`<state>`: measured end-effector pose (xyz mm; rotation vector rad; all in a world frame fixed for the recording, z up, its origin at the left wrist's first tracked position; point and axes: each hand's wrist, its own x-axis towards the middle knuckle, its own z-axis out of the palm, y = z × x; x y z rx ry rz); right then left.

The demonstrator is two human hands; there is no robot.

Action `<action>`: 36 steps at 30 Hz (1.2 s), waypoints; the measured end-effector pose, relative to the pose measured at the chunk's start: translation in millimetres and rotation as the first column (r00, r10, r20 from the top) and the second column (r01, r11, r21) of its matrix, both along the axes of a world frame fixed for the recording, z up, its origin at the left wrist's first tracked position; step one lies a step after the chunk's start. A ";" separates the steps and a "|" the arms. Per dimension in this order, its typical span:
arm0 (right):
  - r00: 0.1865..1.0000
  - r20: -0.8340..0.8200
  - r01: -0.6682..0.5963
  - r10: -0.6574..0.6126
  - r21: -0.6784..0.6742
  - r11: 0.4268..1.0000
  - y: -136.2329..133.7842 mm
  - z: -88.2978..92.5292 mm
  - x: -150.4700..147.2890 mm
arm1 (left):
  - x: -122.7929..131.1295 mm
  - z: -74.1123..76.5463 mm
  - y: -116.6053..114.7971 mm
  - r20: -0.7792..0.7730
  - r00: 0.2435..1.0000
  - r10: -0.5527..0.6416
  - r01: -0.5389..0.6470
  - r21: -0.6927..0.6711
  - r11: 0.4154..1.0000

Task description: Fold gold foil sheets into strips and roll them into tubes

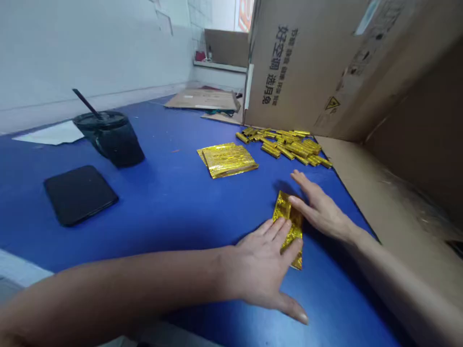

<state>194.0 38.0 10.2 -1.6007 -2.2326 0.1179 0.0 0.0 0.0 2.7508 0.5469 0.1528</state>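
Note:
A folded piece of gold foil paper [281, 206] lies on the blue tabletop, partly covered by both hands. My left hand [265, 267] rests flat with its fingertips on the foil's left side and its thumb stretched out to the right. Over the foil's upper right edge is my right hand [320, 209], fingers extended and thumb at the foil. Farther back lies a small stack of flat gold foil sheets [231, 160]. To the right of that stack, several rolled gold foil pieces [289, 144] form a loose heap.
Large cardboard panels [304, 72] wall the back and right side. At left stand a dark cup [119, 140] with a straw and a black flat square item [80, 193]. White paper [50, 134] lies behind them. Flattened cardboard [202, 99] sits at the far end.

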 end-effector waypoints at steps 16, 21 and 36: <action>0.953 0.301 0.022 0.038 -0.192 0.981 44.3 -19.6 -10.7 | 1.1 -0.3 -2.1 -0.033 0.999 0.012 -0.012 0.014 1.000; 0.949 0.315 0.063 -0.011 -0.155 0.986 56.0 -24.0 -7.3 | 0.8 1.9 -5.4 -0.024 0.999 -0.033 0.034 0.062 0.997; 0.955 0.292 0.070 -0.050 -0.060 0.996 51.8 -23.6 -8.3 | -14.5 2.6 -32.1 0.022 0.993 -0.119 0.117 0.063 0.991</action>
